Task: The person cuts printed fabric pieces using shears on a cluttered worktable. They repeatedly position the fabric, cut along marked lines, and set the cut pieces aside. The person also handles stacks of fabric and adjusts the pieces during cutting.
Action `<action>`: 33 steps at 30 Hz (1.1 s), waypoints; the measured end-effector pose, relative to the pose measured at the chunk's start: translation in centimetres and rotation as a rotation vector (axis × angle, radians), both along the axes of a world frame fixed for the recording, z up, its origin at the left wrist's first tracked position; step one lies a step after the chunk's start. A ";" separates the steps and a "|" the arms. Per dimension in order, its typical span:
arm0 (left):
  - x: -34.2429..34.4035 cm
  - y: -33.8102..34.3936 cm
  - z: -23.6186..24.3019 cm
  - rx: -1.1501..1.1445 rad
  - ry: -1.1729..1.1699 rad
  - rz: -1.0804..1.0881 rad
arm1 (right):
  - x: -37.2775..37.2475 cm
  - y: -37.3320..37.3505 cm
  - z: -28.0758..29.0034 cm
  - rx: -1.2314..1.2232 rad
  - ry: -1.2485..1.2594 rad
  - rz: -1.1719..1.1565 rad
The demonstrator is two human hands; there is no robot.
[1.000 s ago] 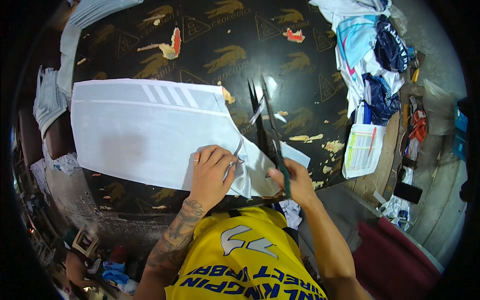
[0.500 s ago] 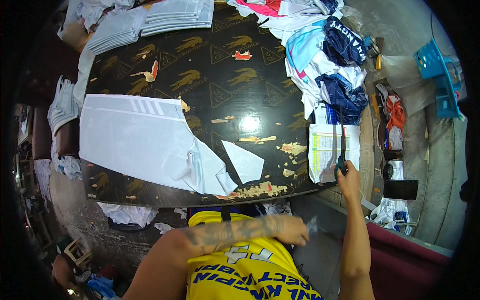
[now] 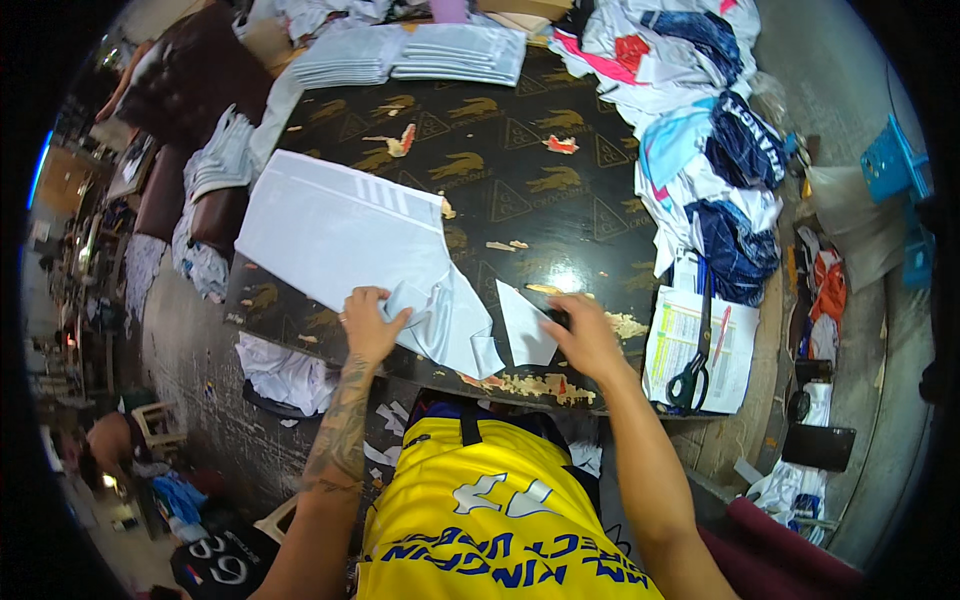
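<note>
A large light-grey fabric panel (image 3: 330, 215) with white stripes along its far edge lies on the dark table. Its near right part is folded over and crumpled. At that crumpled part rests my left hand (image 3: 368, 325), thumb and fingers apart on the cloth. Beside the panel is a small light-grey offcut (image 3: 522, 325). Over its right edge reaches my right hand (image 3: 588, 340), its thumb and forefinger spread apart, the thumb at the cloth. Scissors (image 3: 688, 385) with dark green handles lie on printed paper sheets (image 3: 735, 345) at the table's right end.
Stacks of folded grey panels (image 3: 455, 60) line the far edge of the worn dark table (image 3: 480, 215). A heap of white, light blue and navy clothes (image 3: 725, 150) covers the right side. White cloth (image 3: 285, 375) sits below the near left edge.
The scissors have left my right hand and now lie on the paper. My left hand has come up from my lap to the panel, and my right has moved left to the offcut. The view has shifted.
</note>
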State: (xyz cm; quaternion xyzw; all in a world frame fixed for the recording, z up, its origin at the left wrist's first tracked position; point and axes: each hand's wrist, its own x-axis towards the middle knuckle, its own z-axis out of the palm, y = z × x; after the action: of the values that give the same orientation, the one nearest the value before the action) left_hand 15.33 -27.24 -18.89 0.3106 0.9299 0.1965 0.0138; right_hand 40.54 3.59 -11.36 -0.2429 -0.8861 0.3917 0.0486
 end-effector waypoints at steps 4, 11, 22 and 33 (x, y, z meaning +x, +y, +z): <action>6.9 3.4 3.2 0.206 0.180 0.158 | -8.5 -2.0 -4.4 0.109 -0.122 0.054; 16.6 4.6 4.0 0.139 -0.125 -0.533 | -6.0 1.4 -2.5 -0.207 0.031 -0.084; 0.1 1.8 1.4 -0.086 -0.055 -0.006 | 7.7 2.9 4.9 -0.607 0.057 -0.195; 5.7 3.2 6.9 0.341 -0.378 0.268 | 6.4 -8.9 1.7 -0.307 -0.334 0.394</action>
State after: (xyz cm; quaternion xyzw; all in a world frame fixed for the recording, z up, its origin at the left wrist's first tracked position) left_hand 21.04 -24.01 -11.95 0.1408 0.8972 0.4044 0.1083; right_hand 46.89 -5.28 -9.70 -0.1317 -0.8423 0.4777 -0.2121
